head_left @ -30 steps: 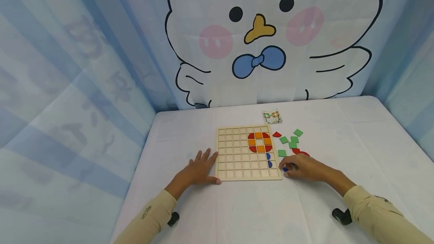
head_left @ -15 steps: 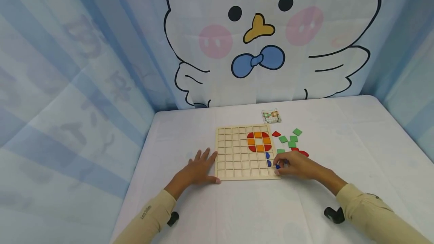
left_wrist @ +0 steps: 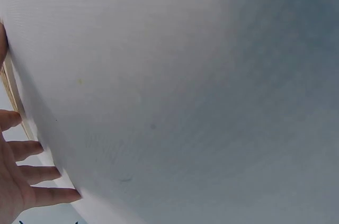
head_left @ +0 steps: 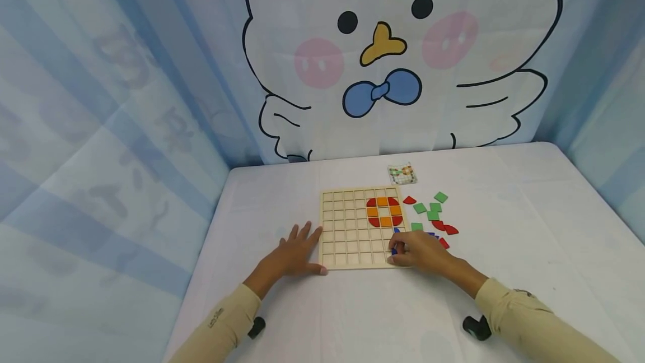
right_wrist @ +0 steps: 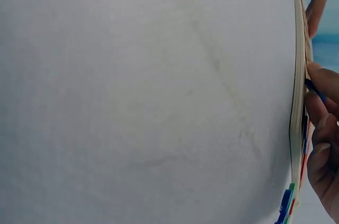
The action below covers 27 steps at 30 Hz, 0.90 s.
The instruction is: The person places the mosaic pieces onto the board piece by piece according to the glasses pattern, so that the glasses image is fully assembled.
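Note:
A wooden grid board (head_left: 347, 242) lies on the white table, bearing a ring of red and orange tiles (head_left: 385, 221) at its upper right. My left hand (head_left: 296, 251) rests with fingers spread at the board's left edge; in the left wrist view its straight fingers (left_wrist: 50, 195) reach onto the cloth. Over the board's lower right, my right hand (head_left: 420, 251) pinches a blue tile (right_wrist: 316, 90) between thumb and fingers. Another blue tile (head_left: 396, 230) shows just above those fingertips, and the hand hides the cells beneath it.
Right of the board lie several loose green tiles (head_left: 433, 215) and red tiles (head_left: 450, 229). A few blue pieces (head_left: 431, 234) peek out behind the right hand. A small pattern card (head_left: 402, 173) sits beyond the board's top right corner. Printed curtains surround the table.
My right hand has picked up a blue tile from beside the board and carried it left over the lower right cells. The left hand stays in place.

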Motion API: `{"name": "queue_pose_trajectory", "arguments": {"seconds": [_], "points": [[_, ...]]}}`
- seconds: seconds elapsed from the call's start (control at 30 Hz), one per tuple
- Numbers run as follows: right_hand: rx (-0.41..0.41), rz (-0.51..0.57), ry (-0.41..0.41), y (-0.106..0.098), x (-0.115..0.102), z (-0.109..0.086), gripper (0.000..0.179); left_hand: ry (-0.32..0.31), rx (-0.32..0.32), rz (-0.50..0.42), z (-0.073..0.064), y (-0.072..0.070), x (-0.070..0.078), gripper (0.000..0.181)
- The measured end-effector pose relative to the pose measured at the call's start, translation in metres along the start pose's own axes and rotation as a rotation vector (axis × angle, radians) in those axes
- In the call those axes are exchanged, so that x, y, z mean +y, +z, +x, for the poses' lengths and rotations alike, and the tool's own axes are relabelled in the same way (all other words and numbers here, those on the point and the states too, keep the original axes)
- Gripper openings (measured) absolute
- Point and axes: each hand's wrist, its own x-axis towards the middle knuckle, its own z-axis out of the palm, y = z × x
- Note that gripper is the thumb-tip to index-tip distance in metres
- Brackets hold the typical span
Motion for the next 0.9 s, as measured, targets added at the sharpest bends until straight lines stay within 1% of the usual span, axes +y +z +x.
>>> {"name": "queue_pose_trajectory", "arguments": {"seconds": [0.13, 0.23, 0.37, 0.47, 0.63, 0.9], "points": [[-0.003, -0.027, 0.004, 0.000, 0.000, 0.000, 0.026, 0.009, 0.000, -0.003, -0.001, 0.001, 0.000, 0.106], [-0.031, -0.027, -0.012, -0.003, 0.001, 0.000, 0.029, 0.011, -0.002, -0.009, -0.001, 0.000, 0.000, 0.106], [-0.076, -0.010, -0.028, -0.008, 0.004, 0.000, 0.025, 0.015, 0.007, -0.012, -0.002, -0.001, 0.000, 0.105], [-0.094, -0.007, -0.036, -0.011, 0.006, 0.001, 0.020, 0.019, 0.014, -0.011, -0.002, 0.000, 0.000, 0.105], [-0.095, -0.020, -0.041, -0.012, 0.006, 0.002, 0.013, 0.021, 0.019, -0.014, -0.002, 0.001, 0.000, 0.105], [-0.093, -0.038, -0.034, -0.011, 0.007, 0.003, 0.013, 0.015, 0.020, 0.003, 0.000, 0.002, -0.001, 0.105]]}}
